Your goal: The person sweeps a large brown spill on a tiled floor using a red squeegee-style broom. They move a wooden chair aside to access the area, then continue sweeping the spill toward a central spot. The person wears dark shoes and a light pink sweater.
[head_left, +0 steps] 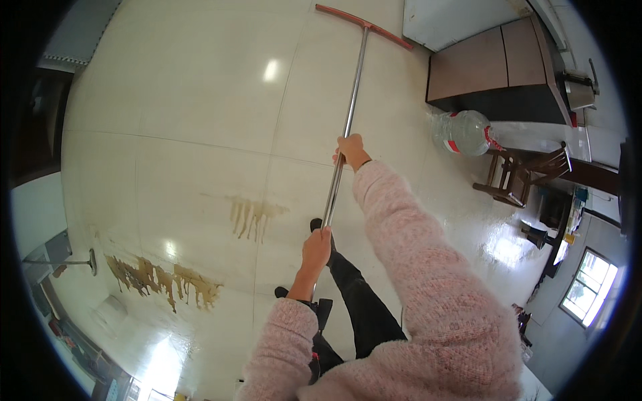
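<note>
Both my hands are wrapped round the long metal pole of a floor squeegee (pixel 356 73). My right hand (pixel 352 150) grips it higher up, towards the far end. Lower down the pole, near my feet, my left hand (pixel 317 248) is closed on it. The wide reddish squeegee head (pixel 384 32) rests on the pale tiled floor (pixel 194 80) at the far end. To the left of the pole lies a light brown streaky smear (pixel 254 215). A darker, larger brown spill (pixel 160 282) spreads further left, its edge drawn out in drips.
A brown cabinet (pixel 478 63) stands at the far right. Beside it are a large clear water bottle (pixel 463 132) lying on the floor and a wooden chair (pixel 515 175). Another long-handled floor tool (pixel 91 262) is at the left edge, by the dark spill.
</note>
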The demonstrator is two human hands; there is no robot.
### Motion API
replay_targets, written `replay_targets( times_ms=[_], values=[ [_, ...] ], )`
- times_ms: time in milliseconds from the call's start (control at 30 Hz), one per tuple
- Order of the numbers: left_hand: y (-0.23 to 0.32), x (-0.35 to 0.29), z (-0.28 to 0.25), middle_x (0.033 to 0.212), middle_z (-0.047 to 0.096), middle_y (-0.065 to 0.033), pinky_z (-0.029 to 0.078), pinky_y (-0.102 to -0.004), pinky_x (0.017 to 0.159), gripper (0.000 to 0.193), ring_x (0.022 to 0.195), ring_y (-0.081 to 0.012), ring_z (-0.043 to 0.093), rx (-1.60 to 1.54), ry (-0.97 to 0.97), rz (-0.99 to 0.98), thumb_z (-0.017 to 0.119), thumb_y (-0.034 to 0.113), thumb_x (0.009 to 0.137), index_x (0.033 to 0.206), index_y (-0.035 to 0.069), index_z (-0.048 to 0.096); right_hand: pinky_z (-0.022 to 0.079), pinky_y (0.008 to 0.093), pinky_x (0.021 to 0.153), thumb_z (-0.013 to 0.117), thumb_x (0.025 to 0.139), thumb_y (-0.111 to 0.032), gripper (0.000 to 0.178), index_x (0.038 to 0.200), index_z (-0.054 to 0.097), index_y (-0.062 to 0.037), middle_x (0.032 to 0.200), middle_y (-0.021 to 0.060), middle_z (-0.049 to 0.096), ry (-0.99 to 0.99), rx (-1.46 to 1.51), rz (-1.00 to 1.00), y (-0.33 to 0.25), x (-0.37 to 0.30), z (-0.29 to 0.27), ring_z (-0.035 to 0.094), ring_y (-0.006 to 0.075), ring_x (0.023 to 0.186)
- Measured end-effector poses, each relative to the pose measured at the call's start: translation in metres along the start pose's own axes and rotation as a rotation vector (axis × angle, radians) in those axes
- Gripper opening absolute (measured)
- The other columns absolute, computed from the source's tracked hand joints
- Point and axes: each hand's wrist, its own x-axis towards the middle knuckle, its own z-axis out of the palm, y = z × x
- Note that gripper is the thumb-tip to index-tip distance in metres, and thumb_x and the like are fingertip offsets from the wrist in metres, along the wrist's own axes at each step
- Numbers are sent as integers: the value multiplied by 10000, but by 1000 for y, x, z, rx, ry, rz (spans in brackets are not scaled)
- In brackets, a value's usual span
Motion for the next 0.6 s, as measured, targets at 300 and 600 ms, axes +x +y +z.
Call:
replay_targets(
  times_ms=[300,600],
  values=[
    [-193,-148,-5,850,596,-267,413,-493,761,586,852,-434,553,164,-148,-254,352,509,879,855,-28,586,453,388,486,705,621,-204,193,707,616,-56,615,119,608,-253,-135,-61,311,-35,34,617,282,593],
    [-427,-466,-92,909,601,-265,408,-469,816,647,908,-405,561,343,-248,-525,372,573,846,881,-26,613,478,442,582,762,620,-262,389,777,545,21,671,153,590,-796,-1014,-578,559,-362,79,612,346,655]
  ],
)
